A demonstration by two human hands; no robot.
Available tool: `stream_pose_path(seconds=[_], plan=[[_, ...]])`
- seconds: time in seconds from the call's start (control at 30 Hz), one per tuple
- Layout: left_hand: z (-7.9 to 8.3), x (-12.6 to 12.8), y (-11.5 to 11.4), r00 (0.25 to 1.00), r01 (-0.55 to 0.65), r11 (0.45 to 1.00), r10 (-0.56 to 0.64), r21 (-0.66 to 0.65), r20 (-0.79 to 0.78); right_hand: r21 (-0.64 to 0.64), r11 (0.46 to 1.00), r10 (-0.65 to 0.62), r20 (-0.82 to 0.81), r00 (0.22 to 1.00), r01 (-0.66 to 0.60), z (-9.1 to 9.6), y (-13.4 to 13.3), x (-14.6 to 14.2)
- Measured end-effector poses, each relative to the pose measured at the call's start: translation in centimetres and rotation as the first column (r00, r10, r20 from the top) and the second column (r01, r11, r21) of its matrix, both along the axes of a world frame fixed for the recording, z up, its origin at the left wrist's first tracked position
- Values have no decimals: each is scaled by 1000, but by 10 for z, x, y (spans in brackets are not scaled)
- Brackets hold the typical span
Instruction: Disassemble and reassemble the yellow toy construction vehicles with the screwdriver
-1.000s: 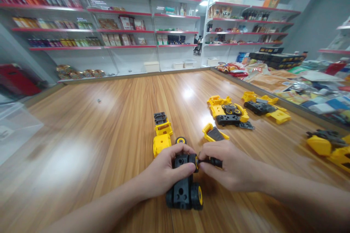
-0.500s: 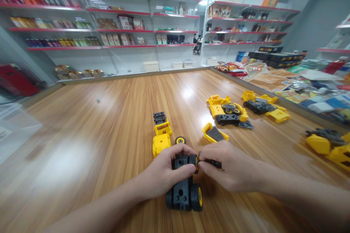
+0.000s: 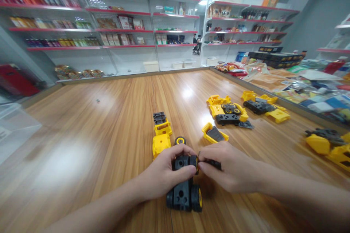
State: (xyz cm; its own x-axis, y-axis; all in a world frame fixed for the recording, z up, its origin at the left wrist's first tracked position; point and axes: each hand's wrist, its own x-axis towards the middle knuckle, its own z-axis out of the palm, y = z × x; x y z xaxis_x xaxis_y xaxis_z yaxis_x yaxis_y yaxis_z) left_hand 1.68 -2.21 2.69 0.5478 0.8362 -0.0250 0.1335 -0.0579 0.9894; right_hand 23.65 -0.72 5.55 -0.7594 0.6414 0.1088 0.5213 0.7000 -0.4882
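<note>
My left hand [image 3: 162,173] is closed around a black toy truck chassis [image 3: 181,191], thumb on top and fingers behind its far end. Black wheels with yellow hubs are fitted on it, one rear wheel [image 3: 197,198] facing right. Pinched in my right hand [image 3: 231,165] is a short dark tool [image 3: 215,163], held against the hub of the front right wheel [image 3: 193,163]; its tip is hidden by my fingers. Just beyond lie a loose wheel [image 3: 180,141], a yellow cab part [image 3: 162,144], a black frame piece [image 3: 159,117] and a yellow-and-grey dump bed [image 3: 214,133].
More yellow and black toy vehicle parts lie in groups at the right, one group [image 3: 228,111] nearer the middle and another [image 3: 265,107] by the edge. A clear plastic bin [image 3: 18,129] stands at left. Packaged goods [image 3: 295,80] are heaped beyond the table's right rim.
Almost nothing differs. The rear end of the chassis has shifted very slightly, while both hands keep their hold in the same place.
</note>
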Motion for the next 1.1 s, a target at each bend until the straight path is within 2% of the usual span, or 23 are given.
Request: stream_pose_path(seconds=[0.13, 0.33, 0.53, 0.77, 1.1], plan=[[0, 0, 0, 1000, 15, 1000, -15, -16, 10, -16, 999, 32, 28, 999, -31, 0, 0, 0], [0, -1, 1, 1000, 18, 1000, -17, 3, -9, -22, 999, -37, 13, 999, 37, 0, 0, 1], [1, 0, 0, 1000, 3, 1000, -2, 14, -31, -11, 999, 41, 28, 999, -40, -2, 2, 0], [-2, 1, 0, 1000, 19, 1000, -19, -6, -4, -42, 998, -39, -42, 998, 37, 0, -1, 0], [1, 1, -1, 999, 32, 999, -32, -11, -29, -7, 1000, 19, -25, 1000, -19, -3, 1, 2]])
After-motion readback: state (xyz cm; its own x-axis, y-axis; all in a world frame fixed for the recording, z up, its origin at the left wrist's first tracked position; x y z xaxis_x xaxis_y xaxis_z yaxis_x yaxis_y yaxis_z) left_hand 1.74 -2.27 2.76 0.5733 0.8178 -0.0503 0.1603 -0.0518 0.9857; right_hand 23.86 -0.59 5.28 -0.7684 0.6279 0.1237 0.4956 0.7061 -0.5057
